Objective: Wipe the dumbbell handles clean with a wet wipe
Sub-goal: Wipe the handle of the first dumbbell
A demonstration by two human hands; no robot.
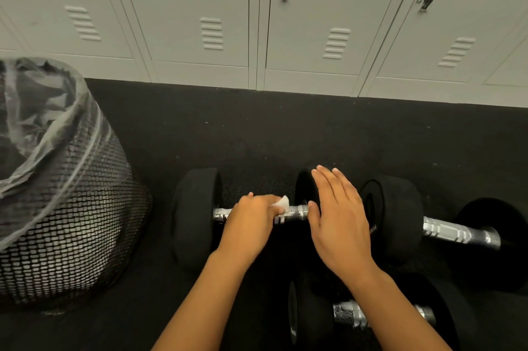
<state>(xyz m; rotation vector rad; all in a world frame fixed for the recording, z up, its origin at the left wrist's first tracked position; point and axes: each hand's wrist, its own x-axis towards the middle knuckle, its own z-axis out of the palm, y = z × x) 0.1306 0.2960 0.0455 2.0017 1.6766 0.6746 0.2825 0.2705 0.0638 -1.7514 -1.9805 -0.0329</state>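
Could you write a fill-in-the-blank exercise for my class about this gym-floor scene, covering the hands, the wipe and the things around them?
1. The left hand presses a small white wet wipe onto the chrome handle of a black ____.
2. The right hand has its fingers ____ and holds nothing.
3. The black mesh waste bin is lined with a clear plastic ____.
4. Beyond the dark floor stands a row of grey metal ____.

Missing words: dumbbell; straight; bag; lockers

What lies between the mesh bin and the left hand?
In the head view, the dumbbell's black left head sits between the bin and left hand.
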